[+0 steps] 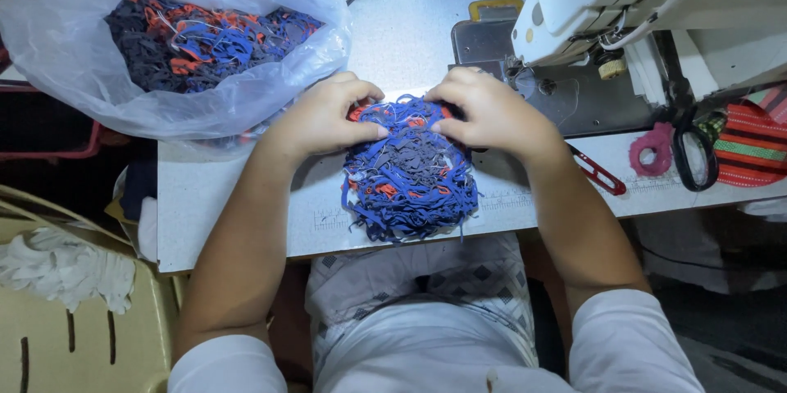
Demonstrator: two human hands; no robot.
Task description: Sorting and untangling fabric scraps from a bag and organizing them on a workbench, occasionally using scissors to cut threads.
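Sitting at the far left, a clear plastic bag (246, 90) bulges with tangled blue, navy and orange fabric strips and rests on the pale grey counter (213, 196). Beside it, the left hand (324, 114) presses down on the upper left edge of a loose heap of the same blue, navy and orange fabric strips (410, 172); its fingers curl into the tangle, so the grip is closed lightly on a few strands. The heap lies at the middle of the counter, just in front of the person, between the bag and the white sewing machine (623, 0). The right hand (492, 110) mirrors the left on the heap's upper right edge, fingers likewise pinched into the strips.

The step in hand looks like sorting or teasing strips out of the heap. The next move would call for isolating a single strand with the fingertips and drawing it free without dragging the rest.

The heap is roughly oval, its long axis running from the hands toward the person's lap; individual strips point every way. Further right lie a red thread snipper (598, 172) and black-handled scissors (695, 155).
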